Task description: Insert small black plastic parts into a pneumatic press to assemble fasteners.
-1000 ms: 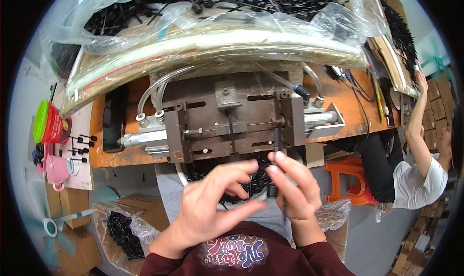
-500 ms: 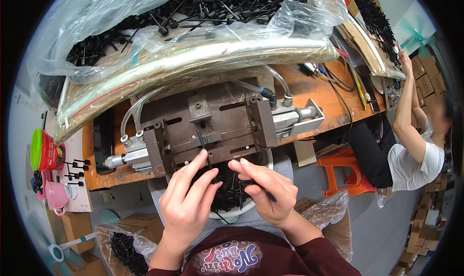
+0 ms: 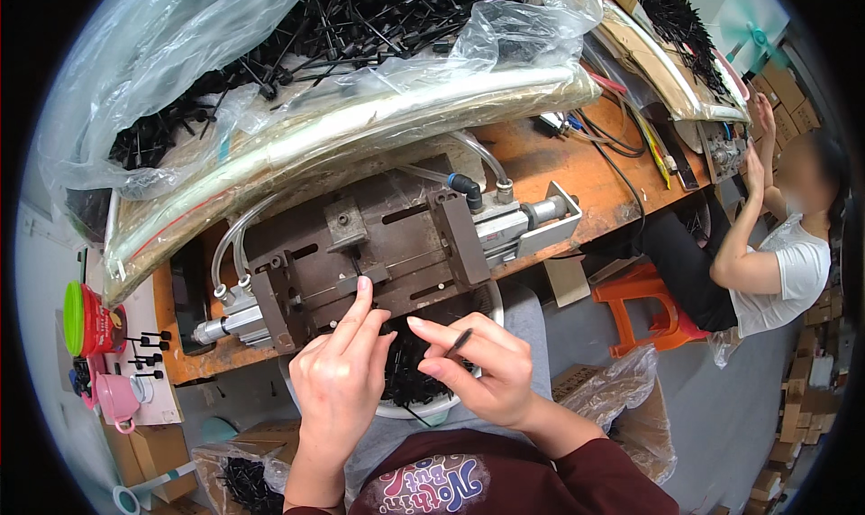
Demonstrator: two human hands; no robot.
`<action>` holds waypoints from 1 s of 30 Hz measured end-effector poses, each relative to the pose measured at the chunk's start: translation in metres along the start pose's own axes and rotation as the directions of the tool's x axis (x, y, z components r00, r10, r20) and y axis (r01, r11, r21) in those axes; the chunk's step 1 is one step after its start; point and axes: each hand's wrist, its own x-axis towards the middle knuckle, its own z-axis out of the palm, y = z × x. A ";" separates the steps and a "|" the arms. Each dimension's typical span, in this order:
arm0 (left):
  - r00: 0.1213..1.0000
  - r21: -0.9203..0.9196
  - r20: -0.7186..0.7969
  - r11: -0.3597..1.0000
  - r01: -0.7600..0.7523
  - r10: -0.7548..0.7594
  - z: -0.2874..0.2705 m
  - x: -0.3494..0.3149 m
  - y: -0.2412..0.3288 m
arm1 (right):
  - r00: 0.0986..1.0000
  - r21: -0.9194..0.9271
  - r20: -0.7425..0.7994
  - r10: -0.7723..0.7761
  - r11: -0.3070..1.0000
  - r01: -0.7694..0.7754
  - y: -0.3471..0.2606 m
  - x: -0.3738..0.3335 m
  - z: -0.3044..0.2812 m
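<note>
My left hand [image 3: 341,371] reaches up to the dark metal clamping fixture [image 3: 378,236] with its index finger stretched out. That fingertip is at the small centre block [image 3: 362,279], where a thin black part [image 3: 357,264] shows just beyond it. The other left fingers are bent but apart, and I see nothing held in them. To its right, my right hand [image 3: 491,366] pinches a slim black plastic piece [image 3: 460,342] between thumb and fingers. Below and between both hands sits a white tub [image 3: 441,413] of black parts, partly hidden by them.
Air cylinders [image 3: 509,231] with clear hoses flank the fixture on the orange worktable [image 3: 604,186]. A plastic-lined tray [image 3: 360,109] heaped with black stemmed parts stands behind. At left are a pink cup [image 3: 117,398] and red tub [image 3: 99,321]. A co-worker [image 3: 775,254] sits at right.
My view has shifted slightly. The right hand's black piece now shows between thumb and fingers, where it lay lower in the hand before. The co-worker's hands have come down.
</note>
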 end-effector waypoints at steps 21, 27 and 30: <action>0.991 -0.332 -0.067 0.934 -0.130 0.114 -0.027 -0.022 0.027 | 0.803 0.691 0.322 0.501 0.455 -0.561 -0.006 0.017 0.005; 0.982 -0.341 -0.100 0.922 -0.185 0.161 -0.025 -0.015 0.023 | 0.778 0.626 0.380 0.500 0.480 -0.614 0.000 0.016 0.004; 0.999 -0.378 -0.053 0.925 -0.027 0.008 -0.029 -0.020 0.025 | 0.885 0.434 0.223 0.409 0.771 -0.466 -0.006 0.015 0.002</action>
